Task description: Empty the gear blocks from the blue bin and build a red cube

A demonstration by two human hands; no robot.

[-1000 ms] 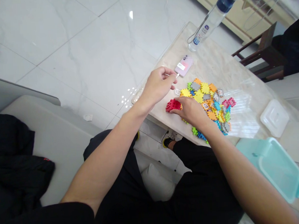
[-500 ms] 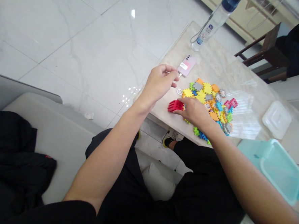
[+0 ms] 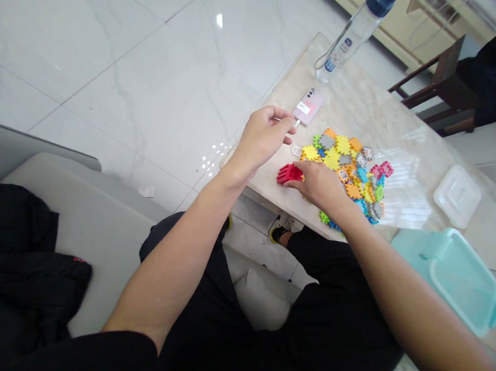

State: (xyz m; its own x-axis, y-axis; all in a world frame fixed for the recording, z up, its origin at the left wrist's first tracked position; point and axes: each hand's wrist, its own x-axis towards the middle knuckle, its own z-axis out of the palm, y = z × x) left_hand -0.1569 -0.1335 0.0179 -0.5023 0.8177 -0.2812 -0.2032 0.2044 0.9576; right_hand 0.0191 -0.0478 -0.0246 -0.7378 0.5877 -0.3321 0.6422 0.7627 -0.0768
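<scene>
My right hand (image 3: 321,184) rests on the marble table (image 3: 378,119) and grips a red block assembly (image 3: 288,173) at its fingertips. My left hand (image 3: 262,137) hovers just above and left of it, fingers pinched on a small white piece whose shape I cannot make out. A heap of interlocking plastic tiles (image 3: 347,165) in yellow, orange, green, blue, grey and pink lies right behind my right hand. A single white tile (image 3: 297,150) lies between the two hands.
A pink phone (image 3: 307,107) lies beyond my left hand, a water bottle (image 3: 358,27) farther back. A clear lid (image 3: 457,195) and a teal box (image 3: 455,273) sit at the right. A wooden chair (image 3: 439,81) stands behind the table. My legs are below the table edge.
Both hands stay almost still; the left hand keeps its pinch and the right keeps hold of the red assembly. Only the view shifts slightly.
</scene>
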